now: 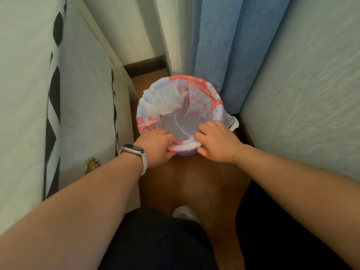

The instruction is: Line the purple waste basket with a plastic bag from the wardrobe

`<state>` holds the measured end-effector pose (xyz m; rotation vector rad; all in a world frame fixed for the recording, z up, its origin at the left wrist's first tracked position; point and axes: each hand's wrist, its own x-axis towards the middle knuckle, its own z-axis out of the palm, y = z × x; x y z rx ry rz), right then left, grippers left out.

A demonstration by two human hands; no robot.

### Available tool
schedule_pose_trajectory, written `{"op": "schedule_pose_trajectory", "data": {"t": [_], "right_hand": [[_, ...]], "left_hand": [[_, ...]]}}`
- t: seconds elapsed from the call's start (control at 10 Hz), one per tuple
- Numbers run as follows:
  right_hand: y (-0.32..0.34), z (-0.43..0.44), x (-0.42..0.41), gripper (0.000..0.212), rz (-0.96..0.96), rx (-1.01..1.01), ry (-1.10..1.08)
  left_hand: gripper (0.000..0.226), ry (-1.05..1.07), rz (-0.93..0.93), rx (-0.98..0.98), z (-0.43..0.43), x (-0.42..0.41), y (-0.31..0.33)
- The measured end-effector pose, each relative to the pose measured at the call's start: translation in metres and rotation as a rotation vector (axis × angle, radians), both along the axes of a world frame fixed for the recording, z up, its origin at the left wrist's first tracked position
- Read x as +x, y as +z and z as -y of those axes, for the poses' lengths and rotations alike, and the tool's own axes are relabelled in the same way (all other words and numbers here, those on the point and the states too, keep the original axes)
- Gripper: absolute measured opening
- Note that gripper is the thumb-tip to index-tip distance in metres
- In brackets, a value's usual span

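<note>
The purple waste basket (186,152) stands on the wooden floor between a bed and a wall, and only a strip of its near side shows. A white plastic bag with red print (169,100) lies inside it, its edge folded over the rim all around. My left hand (158,147), with a watch on the wrist, grips the bag's edge at the near-left rim. At the near-right rim my right hand (216,143) pinches the same folded edge. One bag handle (232,121) hangs out on the right.
A white mattress with black diamond trim (52,106) runs along the left. A blue curtain (224,41) hangs behind the basket and a pale textured wall (303,94) closes the right. My dark-clothed knees (155,240) and a white shoe tip (183,213) are below.
</note>
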<state>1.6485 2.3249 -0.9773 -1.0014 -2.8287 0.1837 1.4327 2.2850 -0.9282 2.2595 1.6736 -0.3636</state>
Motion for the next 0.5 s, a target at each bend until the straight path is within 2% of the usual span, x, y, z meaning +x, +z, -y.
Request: {"op": "schedule_pose_trajectory", "data": {"t": [0.3, 0.5], "right_hand": [[0.022, 0.015, 0.008, 0.041, 0.018, -0.076, -0.097], [0.088, 0.028, 0.004, 0.043, -0.032, -0.104, -0.235]], "left_hand": [[0.043, 0.062, 0.061, 0.174, 0.018, 0.018, 0.016], [0.041, 0.17, 0.111, 0.238, 0.037, 0.034, 0.087]]}}
